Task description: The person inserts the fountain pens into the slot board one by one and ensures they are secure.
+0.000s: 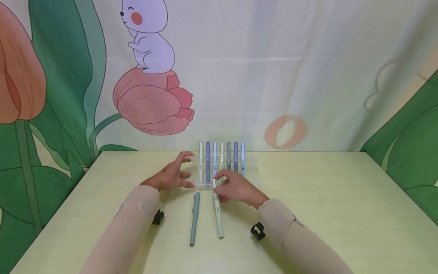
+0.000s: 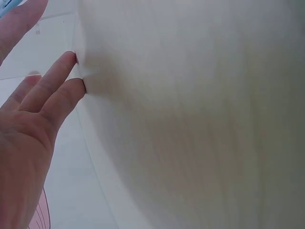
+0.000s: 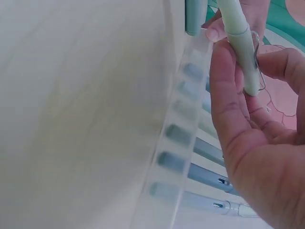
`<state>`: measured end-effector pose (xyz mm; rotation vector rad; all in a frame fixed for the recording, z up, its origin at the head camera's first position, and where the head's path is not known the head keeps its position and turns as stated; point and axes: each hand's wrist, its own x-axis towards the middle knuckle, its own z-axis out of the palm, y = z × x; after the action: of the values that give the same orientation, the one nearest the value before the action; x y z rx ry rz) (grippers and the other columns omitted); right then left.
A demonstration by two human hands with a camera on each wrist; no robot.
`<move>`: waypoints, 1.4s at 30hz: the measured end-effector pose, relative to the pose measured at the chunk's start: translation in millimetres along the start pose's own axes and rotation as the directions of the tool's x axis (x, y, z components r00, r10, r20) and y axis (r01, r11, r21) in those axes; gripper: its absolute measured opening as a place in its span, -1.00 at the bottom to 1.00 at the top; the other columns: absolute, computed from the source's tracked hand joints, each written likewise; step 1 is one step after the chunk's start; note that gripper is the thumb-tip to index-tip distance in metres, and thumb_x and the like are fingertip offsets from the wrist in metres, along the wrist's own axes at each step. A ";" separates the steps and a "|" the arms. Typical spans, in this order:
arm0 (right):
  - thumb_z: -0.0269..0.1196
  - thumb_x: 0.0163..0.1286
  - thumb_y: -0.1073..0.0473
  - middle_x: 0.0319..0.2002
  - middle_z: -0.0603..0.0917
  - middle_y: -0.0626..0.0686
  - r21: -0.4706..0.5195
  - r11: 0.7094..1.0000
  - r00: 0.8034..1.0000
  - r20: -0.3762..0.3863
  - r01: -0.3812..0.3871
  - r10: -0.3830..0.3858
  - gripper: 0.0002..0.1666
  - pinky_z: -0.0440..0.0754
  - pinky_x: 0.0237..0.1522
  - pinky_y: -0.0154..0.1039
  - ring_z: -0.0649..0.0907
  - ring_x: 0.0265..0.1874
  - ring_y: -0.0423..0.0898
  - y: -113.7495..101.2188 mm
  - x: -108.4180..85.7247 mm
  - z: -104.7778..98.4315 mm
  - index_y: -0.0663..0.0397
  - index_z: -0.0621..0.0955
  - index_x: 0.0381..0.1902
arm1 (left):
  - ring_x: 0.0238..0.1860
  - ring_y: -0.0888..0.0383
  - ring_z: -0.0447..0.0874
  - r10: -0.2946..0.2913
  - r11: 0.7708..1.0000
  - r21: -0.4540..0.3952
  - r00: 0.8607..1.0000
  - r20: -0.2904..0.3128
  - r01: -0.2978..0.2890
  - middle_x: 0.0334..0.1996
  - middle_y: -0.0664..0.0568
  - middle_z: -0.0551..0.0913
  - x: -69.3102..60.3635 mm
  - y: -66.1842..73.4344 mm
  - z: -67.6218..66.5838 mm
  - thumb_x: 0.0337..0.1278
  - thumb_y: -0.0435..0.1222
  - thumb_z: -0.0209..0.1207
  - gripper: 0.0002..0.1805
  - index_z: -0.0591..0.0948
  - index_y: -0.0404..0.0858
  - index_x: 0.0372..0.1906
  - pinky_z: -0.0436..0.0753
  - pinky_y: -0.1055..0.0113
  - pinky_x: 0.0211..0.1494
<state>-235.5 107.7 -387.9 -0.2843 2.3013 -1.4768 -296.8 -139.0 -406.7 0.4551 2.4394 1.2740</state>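
Observation:
My right hand (image 1: 236,188) pinches a pale whitish-green pen (image 1: 218,217) by its capped, clipped end, in front of a clear pen stand (image 1: 254,173). In the right wrist view the thumb and fingers of that right hand (image 3: 259,138) hold the pale pen (image 3: 244,52) by its cap. At the stand's left end, my left hand (image 1: 172,175) has its fingers spread and holds nothing. Fingertips of the left hand (image 2: 33,119) touch the tabletop in the left wrist view. A grey-green pen (image 1: 194,220) lies on the table left of the pale one.
Several pens in white, blue and grey, including a dark blue pen (image 1: 207,163), stand in a row in the clear stand. The light wooden table (image 1: 325,213) meets a printed curtain (image 1: 232,87) at the back. A black wrist device (image 1: 257,231) hangs by the right sleeve.

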 end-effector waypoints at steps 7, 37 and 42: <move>0.18 0.29 0.37 -0.29 0.69 0.17 0.019 0.999 0.998 -0.041 0.048 -0.047 -0.53 0.76 -0.25 -0.11 0.73 -0.47 -0.01 -4.5 -8.9 -9.9 0.30 0.47 0.17 | 0.33 -0.26 0.43 0.013 1.000 -0.014 1.000 0.010 -0.013 0.55 -0.17 0.01 -1.4 1.7 -0.8 0.01 -0.40 0.47 0.10 -0.03 0.10 0.47 0.40 -0.17 0.34; 0.22 0.46 0.19 -0.11 0.73 0.22 -0.054 0.987 0.978 -0.139 0.150 -0.156 -0.49 0.68 0.01 -0.03 0.76 -0.33 0.01 -11.3 -25.9 -62.3 0.18 0.44 0.31 | 0.33 -0.24 0.43 -0.013 1.000 0.007 1.000 -0.002 0.013 0.56 -0.14 0.01 -1.7 3.2 -0.9 0.00 -0.38 0.48 0.12 -0.04 0.12 0.48 0.39 -0.18 0.35; 0.21 0.48 0.20 -0.07 0.71 0.27 -0.051 0.987 0.973 -0.170 0.151 -0.158 -0.52 0.71 -0.04 -0.04 0.74 -0.32 0.00 -13.5 -26.4 -70.0 0.18 0.44 0.29 | 0.34 -0.22 0.44 -0.021 1.000 -0.001 1.000 -0.002 0.021 0.56 -0.11 0.02 -2.5 3.4 -0.8 -0.02 -0.38 0.48 0.13 -0.04 0.13 0.49 0.31 -0.21 0.39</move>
<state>-242.1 169.6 -344.2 -0.3661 2.4968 -1.5908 -294.5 -138.9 -403.1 0.4276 2.4381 1.2683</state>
